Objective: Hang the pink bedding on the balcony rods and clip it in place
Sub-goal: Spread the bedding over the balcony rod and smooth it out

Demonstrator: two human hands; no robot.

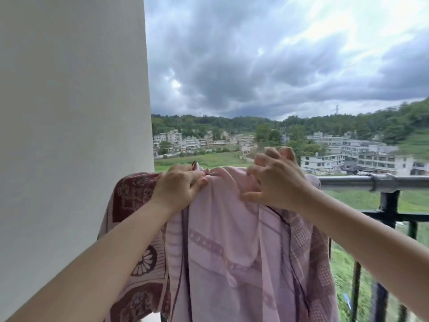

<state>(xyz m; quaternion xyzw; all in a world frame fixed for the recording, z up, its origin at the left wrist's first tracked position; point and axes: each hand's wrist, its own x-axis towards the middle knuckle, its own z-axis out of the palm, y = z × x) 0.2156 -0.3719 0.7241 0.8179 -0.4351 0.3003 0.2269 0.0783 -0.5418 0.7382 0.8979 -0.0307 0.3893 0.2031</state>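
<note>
With the pink bedding (232, 240) draped over the rod (371, 182) at its wall end, my left hand (178, 189) pinches the fold on top to stop it slipping, while my right hand (274, 180), fingers loosely curled, tugs the cloth flat for clipping.

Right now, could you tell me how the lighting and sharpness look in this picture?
Head view: soft overcast light with no hard shadows; bright glare in the sky at upper right; the wide lens bends the rail; the far right edge is smeared; hands and pink bedding are fairly sharp.
</note>
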